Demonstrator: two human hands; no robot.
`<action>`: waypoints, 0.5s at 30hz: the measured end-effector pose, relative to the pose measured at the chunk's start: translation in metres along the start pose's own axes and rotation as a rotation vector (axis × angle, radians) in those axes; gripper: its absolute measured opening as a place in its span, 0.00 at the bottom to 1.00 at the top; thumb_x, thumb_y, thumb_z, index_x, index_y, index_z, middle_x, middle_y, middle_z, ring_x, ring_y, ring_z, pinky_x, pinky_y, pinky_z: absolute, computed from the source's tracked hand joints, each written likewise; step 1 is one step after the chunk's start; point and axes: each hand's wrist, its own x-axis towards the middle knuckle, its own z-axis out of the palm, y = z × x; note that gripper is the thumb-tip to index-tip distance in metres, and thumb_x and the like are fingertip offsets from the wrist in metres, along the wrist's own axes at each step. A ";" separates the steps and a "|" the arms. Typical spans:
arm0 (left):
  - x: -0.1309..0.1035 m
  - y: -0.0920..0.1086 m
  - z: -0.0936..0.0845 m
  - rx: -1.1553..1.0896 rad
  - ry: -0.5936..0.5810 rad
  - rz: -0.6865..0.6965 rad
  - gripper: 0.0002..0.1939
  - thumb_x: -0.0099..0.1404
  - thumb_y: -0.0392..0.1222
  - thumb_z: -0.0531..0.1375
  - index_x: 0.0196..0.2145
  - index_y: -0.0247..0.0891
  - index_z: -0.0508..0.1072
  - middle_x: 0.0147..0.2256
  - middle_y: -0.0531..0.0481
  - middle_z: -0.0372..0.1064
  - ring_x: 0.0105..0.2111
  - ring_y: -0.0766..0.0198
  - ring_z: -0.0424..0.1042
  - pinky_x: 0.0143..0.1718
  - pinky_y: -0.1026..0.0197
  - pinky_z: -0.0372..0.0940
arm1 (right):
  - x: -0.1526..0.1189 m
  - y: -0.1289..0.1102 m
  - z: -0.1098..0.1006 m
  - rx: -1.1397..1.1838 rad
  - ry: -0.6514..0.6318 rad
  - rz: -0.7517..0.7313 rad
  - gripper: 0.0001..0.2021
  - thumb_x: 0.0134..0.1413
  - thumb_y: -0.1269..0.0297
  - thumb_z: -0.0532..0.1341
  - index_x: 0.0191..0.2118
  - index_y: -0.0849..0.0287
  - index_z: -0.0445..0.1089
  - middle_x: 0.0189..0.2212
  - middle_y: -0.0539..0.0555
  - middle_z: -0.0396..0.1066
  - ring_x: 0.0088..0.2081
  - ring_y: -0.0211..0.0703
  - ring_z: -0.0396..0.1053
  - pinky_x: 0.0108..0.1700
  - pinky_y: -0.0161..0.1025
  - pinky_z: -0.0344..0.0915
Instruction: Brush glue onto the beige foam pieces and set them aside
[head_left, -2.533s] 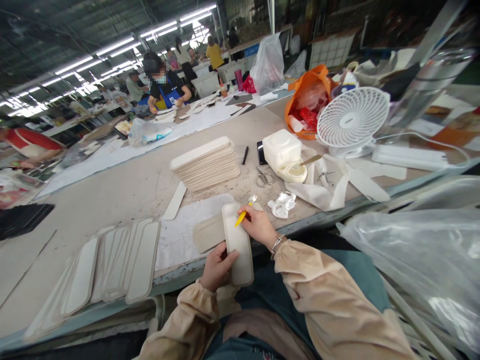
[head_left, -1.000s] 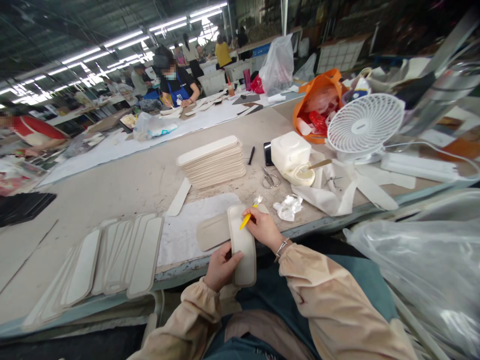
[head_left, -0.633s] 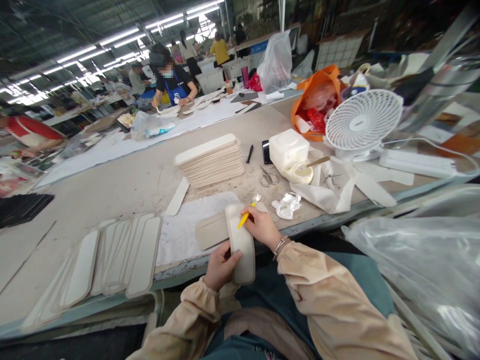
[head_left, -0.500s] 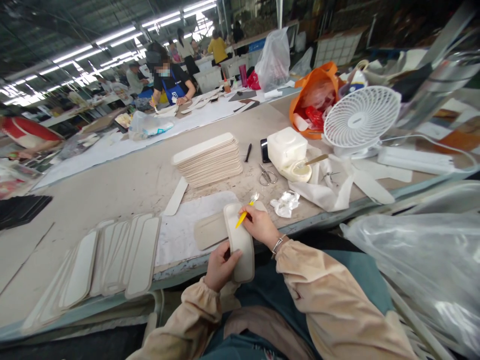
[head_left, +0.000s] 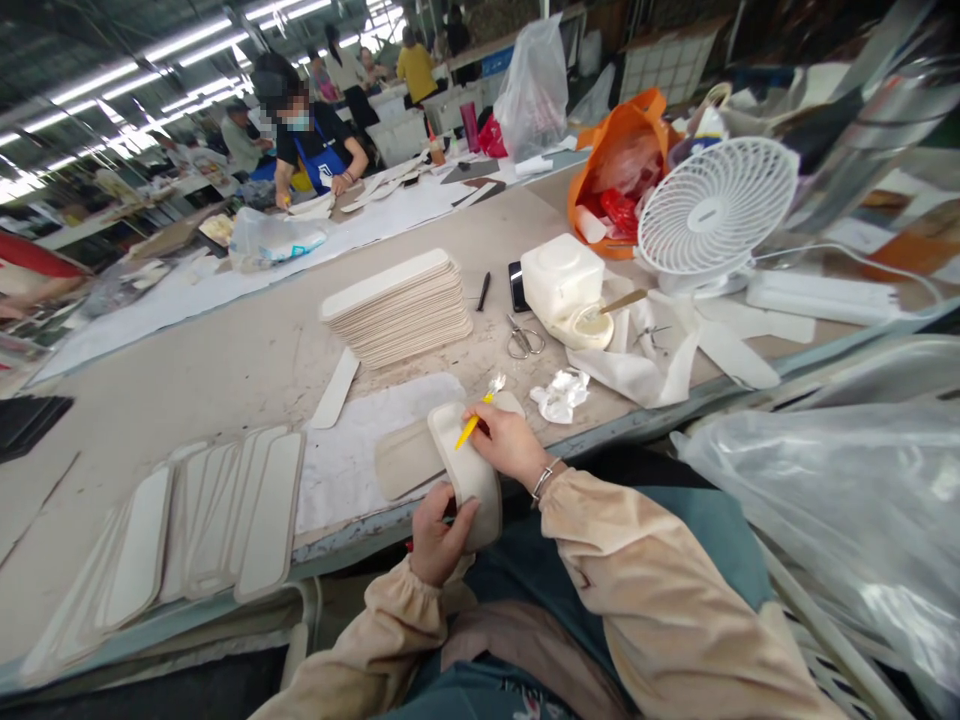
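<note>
My left hand (head_left: pixel 441 532) grips the lower part of a pale oblong panel with rounded ends (head_left: pixel 471 468), thumb on top. The panel bends slightly and overhangs the table edge. My right hand (head_left: pixel 510 440) pinches a slim yellow tool (head_left: pixel 466 432) whose pointed end lies over the panel's upper part; a whitish tip sticks out beyond the fingers. Under and beside the panel, another beige panel (head_left: pixel 405 462) lies on a white sheet (head_left: pixel 352 470). Farther off stands a neat stack of similar panels (head_left: pixel 401 310).
Overlapping panels (head_left: pixel 225 510) lie along the table edge at left. Scissors (head_left: pixel 523 342), a black pen (head_left: pixel 484 292), a phone (head_left: pixel 517 288), a white container (head_left: pixel 564 285), crumpled white paper (head_left: pixel 561 395), a white fan (head_left: pixel 716 215) and an orange bag (head_left: pixel 619 180) sit at right. A co-worker (head_left: pixel 311 150) works across the table.
The camera view has shifted slightly. The panel in my left hand is now more bent and tilted. My right hand still holds the yellow tool over it.
</note>
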 end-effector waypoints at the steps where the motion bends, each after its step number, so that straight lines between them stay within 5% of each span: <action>1: 0.000 0.000 0.000 -0.010 -0.002 -0.013 0.10 0.62 0.45 0.58 0.32 0.35 0.72 0.27 0.52 0.66 0.26 0.66 0.63 0.29 0.65 0.60 | 0.000 0.000 0.000 0.000 -0.002 0.001 0.14 0.53 0.72 0.55 0.45 0.54 0.69 0.31 0.50 0.74 0.32 0.41 0.71 0.36 0.34 0.64; 15: 0.004 0.003 -0.005 -0.144 -0.058 -0.142 0.12 0.61 0.47 0.59 0.34 0.34 0.73 0.27 0.51 0.66 0.27 0.65 0.62 0.29 0.64 0.59 | -0.001 0.006 0.009 0.198 0.093 0.014 0.12 0.49 0.71 0.56 0.41 0.55 0.69 0.26 0.47 0.70 0.27 0.39 0.68 0.31 0.34 0.63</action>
